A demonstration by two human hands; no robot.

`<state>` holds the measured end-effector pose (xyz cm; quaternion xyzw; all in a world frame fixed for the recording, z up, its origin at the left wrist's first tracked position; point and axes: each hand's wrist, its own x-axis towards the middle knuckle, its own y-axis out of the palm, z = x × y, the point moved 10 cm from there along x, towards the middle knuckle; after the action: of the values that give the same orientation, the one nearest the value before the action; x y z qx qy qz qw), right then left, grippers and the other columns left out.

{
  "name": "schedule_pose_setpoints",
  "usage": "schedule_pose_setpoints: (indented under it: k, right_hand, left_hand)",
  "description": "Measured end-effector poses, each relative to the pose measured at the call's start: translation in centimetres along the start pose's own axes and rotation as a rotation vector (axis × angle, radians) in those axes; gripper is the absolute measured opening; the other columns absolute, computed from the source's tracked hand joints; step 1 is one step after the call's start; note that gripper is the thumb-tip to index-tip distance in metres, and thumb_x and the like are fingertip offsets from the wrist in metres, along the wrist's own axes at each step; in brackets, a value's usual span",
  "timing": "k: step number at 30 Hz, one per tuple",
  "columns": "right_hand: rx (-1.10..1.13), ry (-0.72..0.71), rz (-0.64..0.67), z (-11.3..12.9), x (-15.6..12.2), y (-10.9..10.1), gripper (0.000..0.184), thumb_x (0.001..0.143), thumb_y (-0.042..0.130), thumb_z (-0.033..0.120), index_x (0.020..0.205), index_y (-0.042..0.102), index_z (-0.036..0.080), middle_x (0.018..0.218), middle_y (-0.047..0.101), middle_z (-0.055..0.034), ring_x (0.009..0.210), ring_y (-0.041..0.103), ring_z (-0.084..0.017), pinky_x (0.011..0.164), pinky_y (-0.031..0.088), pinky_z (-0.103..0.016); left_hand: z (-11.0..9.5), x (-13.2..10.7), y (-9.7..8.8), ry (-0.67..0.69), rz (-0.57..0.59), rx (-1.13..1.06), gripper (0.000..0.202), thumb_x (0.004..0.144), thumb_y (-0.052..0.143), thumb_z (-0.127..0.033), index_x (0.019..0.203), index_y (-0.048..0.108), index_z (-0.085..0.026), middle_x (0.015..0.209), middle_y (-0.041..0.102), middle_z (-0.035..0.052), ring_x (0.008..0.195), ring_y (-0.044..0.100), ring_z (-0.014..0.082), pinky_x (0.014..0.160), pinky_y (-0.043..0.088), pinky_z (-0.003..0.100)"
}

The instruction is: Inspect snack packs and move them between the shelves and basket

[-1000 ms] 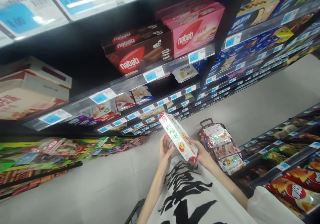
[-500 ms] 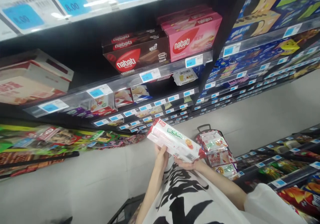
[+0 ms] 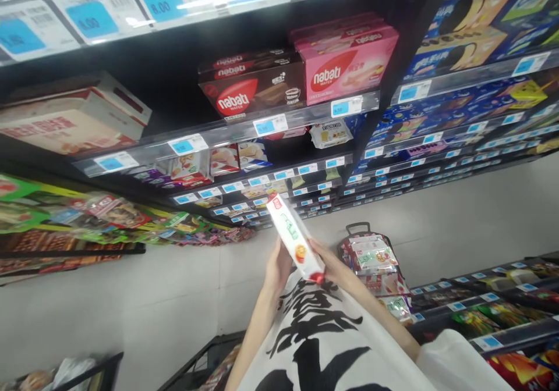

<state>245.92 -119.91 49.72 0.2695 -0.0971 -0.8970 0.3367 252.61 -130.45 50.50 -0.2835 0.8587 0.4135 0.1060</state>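
A white biscuit packet (image 3: 292, 235) with red ends, green lettering and a cookie picture is held between my two hands in front of my shirt. It tilts, its upper end toward the shelves and its lower end toward me. My left hand (image 3: 278, 262) grips its left side, with the fingers partly behind it. On the other side my right hand (image 3: 324, 258) holds it near the lower end. Right of my hands, on the floor, is a dark basket (image 3: 358, 228) with a raised handle, filled with several similar snack packs (image 3: 375, 256).
Shelves ahead carry brown wafer boxes (image 3: 257, 91), a pink wafer box (image 3: 349, 68) and a beige carton (image 3: 74, 123). Blue biscuit boxes (image 3: 454, 59) are at right. Another snack shelf (image 3: 489, 315) stands at lower right. Black-framed racks (image 3: 205, 356) are at the bottom left. Grey floor (image 3: 183, 286) lies between.
The packet has turned from a wide slanted view to a steeper, narrower one, showing a different face. My right hand has moved up along its side. The view has shifted slightly.
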Motion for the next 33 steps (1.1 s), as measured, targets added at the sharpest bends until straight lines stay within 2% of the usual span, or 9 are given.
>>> schedule_pose_setpoints:
  k: [2,5,8,11,15,19,22,28,33]
  right_hand:
    - [-0.112,-0.070,-0.042,0.4,0.4,-0.6,0.052,0.088,0.061,0.059,0.123,0.066,0.021,0.107,0.074,-0.0083,0.089,0.070,-0.023,0.079,0.059,-0.035]
    - [-0.397,-0.203,-0.163,1.5,-0.4,-2.1,0.050,0.093,0.057,0.055,0.132,0.064,0.025,0.124,0.071,-0.0056,0.107,0.067,-0.026,0.094,0.054,-0.036]
    - [-0.513,-0.203,-0.237,1.6,-2.1,-3.1,0.051,0.097,0.052,0.051,0.141,0.058,0.028,0.125,0.071,-0.0040,0.105,0.069,-0.027,0.095,0.053,-0.038]
    - [-0.498,-0.193,-0.231,1.5,-3.3,-3.1,0.054,0.097,0.053,0.049,0.148,0.051,0.029,0.123,0.072,-0.0037,0.101,0.070,-0.026,0.094,0.054,-0.038]
    - [-0.360,-0.235,-0.135,1.5,-3.0,-1.4,0.065,0.093,0.062,0.046,0.152,0.045,0.028,0.129,0.068,-0.0055,0.099,0.070,-0.023,0.086,0.057,-0.033]
    - [-0.249,-0.219,-0.094,0.4,-1.6,0.1,0.069,0.090,0.065,0.048,0.152,0.041,0.027,0.128,0.067,-0.0088,0.087,0.070,-0.018,0.066,0.057,-0.027]
    - [-0.237,-0.194,-0.122,-0.7,-0.9,0.1,0.056,0.092,0.062,0.049,0.139,0.050,0.023,0.119,0.069,-0.0097,0.083,0.071,-0.018,0.062,0.056,-0.026]
    - [-0.253,-0.140,-0.256,-3.1,-1.1,-2.5,0.042,0.090,0.062,0.053,0.115,0.063,0.020,0.106,0.073,-0.0108,0.080,0.072,-0.021,0.063,0.055,-0.029]
    - [-0.193,-0.105,-0.390,-4.6,-0.7,-3.7,0.045,0.085,0.067,0.057,0.108,0.063,0.018,0.103,0.074,-0.0119,0.077,0.072,-0.022,0.062,0.054,-0.030]
  left_hand:
    - [0.8,-0.8,-0.2,-0.059,0.035,0.014,0.058,0.080,0.072,-0.060,0.124,0.067,-0.021,0.135,0.065,0.0113,0.130,0.057,0.0342,0.108,0.048,0.047]
    - [2.5,-1.9,-1.4,-0.106,0.020,0.136,0.068,0.071,0.087,-0.041,0.131,0.061,-0.023,0.136,0.064,0.0111,0.126,0.061,0.0319,0.106,0.051,0.044]
    - [4.3,-2.5,-2.5,-0.143,-0.027,0.269,0.078,0.067,0.090,-0.025,0.136,0.055,-0.022,0.132,0.066,0.0130,0.117,0.067,0.0278,0.101,0.054,0.040]
    - [5.3,-2.7,-2.7,-0.154,-0.079,0.246,0.075,0.069,0.089,-0.027,0.135,0.055,-0.020,0.127,0.068,0.0142,0.106,0.071,0.0256,0.097,0.056,0.041]
    - [3.7,-2.1,-2.8,-0.063,-0.134,0.128,0.063,0.069,0.088,-0.029,0.125,0.063,-0.019,0.122,0.071,0.0127,0.104,0.071,0.0256,0.097,0.056,0.041]
    - [-0.6,-0.8,-4.5,0.046,-0.186,0.103,0.056,0.065,0.089,-0.031,0.115,0.069,-0.017,0.119,0.073,0.0126,0.103,0.072,0.0292,0.090,0.059,0.041]
    - [-5.1,0.7,-7.1,0.141,-0.234,0.093,0.052,0.066,0.087,-0.032,0.112,0.070,-0.016,0.120,0.073,0.0133,0.102,0.072,0.0293,0.082,0.061,0.038]
    - [-17.2,3.7,-11.6,0.426,-0.279,0.111,0.052,0.066,0.084,-0.031,0.114,0.069,-0.018,0.129,0.069,0.0102,0.123,0.063,0.0275,0.091,0.059,0.034]
    - [-26.3,6.4,-13.2,0.559,-0.262,0.144,0.047,0.069,0.079,-0.032,0.114,0.068,-0.020,0.130,0.067,0.0093,0.130,0.057,0.0273,0.097,0.057,0.035]
